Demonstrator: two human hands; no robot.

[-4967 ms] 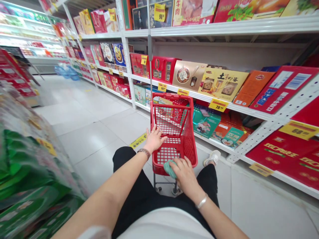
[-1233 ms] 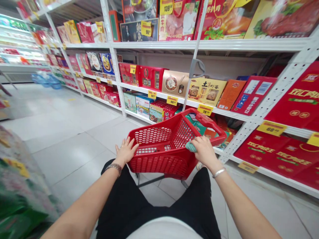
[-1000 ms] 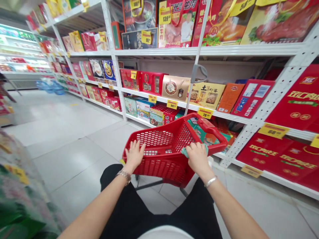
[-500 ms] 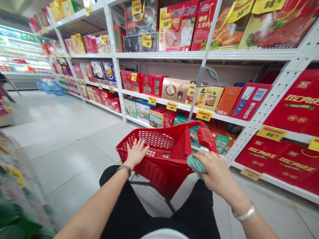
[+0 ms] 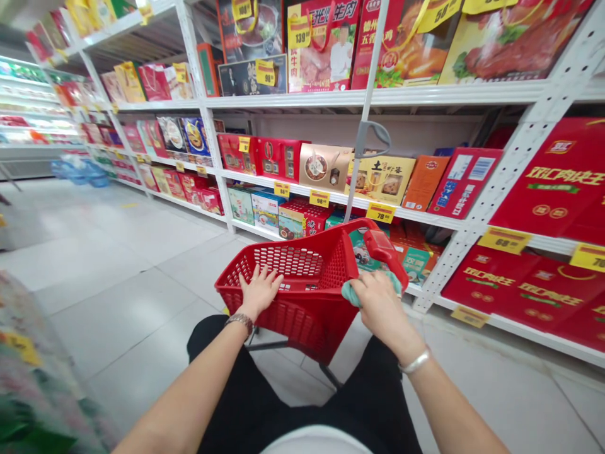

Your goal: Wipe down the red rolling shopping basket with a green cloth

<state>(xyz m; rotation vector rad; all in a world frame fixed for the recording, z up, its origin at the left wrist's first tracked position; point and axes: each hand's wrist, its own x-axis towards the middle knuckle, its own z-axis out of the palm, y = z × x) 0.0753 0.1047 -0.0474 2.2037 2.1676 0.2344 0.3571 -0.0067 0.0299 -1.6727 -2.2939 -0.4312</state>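
Note:
A red plastic shopping cart (image 5: 302, 328) with a perforated basket stands between my knees, its handle (image 5: 385, 249) rising at the right. My left hand (image 5: 259, 291) rests over the near rim at the basket's left part, fingers spread and palm down. In my right hand (image 5: 382, 310) a light green cloth (image 5: 350, 294) is bunched under the fingers, against the rim's right corner beside the handle. Part of the cloth shows past the hand, close to the handle's lower end. Inside the basket I see only the slotted walls and part of the floor.
White metal shelves (image 5: 302, 101) with boxed foods and yellow price tags run behind the cart. Large red gift boxes (image 5: 551, 183) stand at the right. A grey shelf pole with a loop (image 5: 373, 139) rises behind the handle. Pale tiles (image 5: 108, 252) cover the floor.
My right hand, with the cloth, has shifted left and slightly up along the basket's right corner. My left hand stays on the rim. The view has turned a little to the right.

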